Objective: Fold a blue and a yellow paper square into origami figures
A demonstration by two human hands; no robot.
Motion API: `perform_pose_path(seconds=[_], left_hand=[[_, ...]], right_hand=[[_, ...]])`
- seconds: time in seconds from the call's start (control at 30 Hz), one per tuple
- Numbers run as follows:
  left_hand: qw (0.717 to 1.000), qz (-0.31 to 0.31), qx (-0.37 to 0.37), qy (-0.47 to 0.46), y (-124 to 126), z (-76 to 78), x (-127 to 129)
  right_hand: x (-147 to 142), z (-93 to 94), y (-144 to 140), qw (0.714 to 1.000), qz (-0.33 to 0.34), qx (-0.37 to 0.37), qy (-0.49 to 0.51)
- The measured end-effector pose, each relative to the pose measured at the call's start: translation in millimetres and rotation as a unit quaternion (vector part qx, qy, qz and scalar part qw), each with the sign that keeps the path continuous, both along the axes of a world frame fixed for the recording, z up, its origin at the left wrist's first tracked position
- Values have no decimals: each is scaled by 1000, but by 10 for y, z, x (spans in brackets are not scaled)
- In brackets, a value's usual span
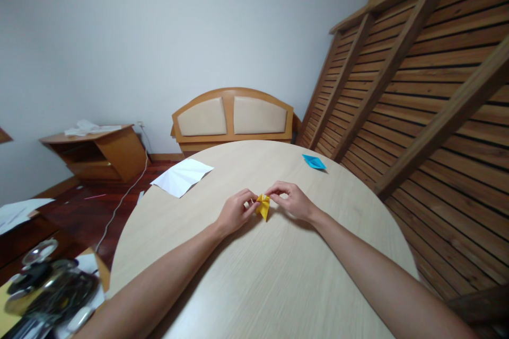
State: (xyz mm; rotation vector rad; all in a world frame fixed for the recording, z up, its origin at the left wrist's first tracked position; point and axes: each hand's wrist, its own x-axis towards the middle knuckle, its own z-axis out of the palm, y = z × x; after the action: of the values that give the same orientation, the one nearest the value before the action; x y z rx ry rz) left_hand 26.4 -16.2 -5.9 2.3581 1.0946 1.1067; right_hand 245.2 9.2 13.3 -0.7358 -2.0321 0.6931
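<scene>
While hands (234, 212) pinch yellow paper (263, 205), blue boat (314, 162) apparently apart

Colours on the pale wood-grain desk (254, 286)
Yellow folded paper (263, 205) mid-desk; blue folded paper (314, 161) near far right edge; white sheet (182, 176) at far left edge.

Left arm: my bare forearm ran up from the lower left, wrist low, bare left hand (234, 212) curled with thumb and fingertips pinched together toward the centre. Right arm: my bare forearm came in from the lower right, wrist slightly raised, bare right hand (292, 200) arched, knuckles up, fingertips pinched inward. Both hands sat close, fingertips nearly meeting.
</scene>
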Motion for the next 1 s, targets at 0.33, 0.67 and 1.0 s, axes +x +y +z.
perform_pose_path(seconds=[0.33,0.67,1.0], left_hand=[[1000,-1,2,3,-2,11,6],[1000,0,-9,-2,9,-14,7],[1000,-1,-16,-6,27,-29,10]], right_hand=[[-18,29,-10,1000,-3,9,-12],[-18,4,-8,1000,-19,20,-12],[-55,0,-52,992,-56,114,2]])
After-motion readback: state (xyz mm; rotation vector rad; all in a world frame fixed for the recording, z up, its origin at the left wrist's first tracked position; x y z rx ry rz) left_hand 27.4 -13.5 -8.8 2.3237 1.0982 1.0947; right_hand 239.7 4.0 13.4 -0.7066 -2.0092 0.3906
